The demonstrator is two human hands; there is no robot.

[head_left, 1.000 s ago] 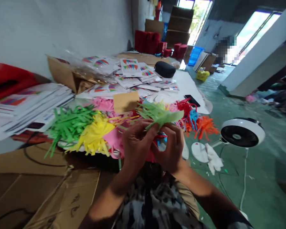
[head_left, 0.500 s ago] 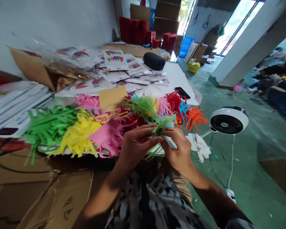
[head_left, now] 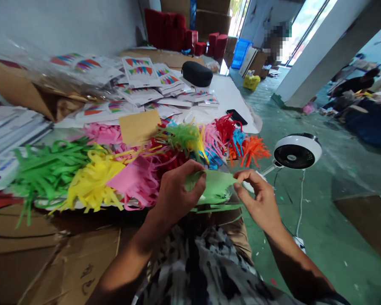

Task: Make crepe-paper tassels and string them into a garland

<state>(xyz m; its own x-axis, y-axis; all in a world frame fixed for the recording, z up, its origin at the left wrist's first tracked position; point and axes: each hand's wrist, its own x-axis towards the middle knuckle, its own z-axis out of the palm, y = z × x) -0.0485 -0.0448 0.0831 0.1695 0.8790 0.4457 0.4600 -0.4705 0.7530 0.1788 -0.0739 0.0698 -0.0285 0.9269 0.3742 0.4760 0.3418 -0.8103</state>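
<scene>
**Not Legible Anywhere**

Can read no word, number or brand. Shows dark handwriting (head_left: 86,277) on the cardboard (head_left: 82,250), too unclear to read. Bears a pale emblem (head_left: 291,157) on the fan (head_left: 300,149), too small to decipher.

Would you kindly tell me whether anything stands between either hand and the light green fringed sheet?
Nothing visible does: the left hand and the right hand pinch the light green fringed sheet directly, toward opposite ends. The green-and-yellow fringe bundle lies beyond it, not in between.
</scene>
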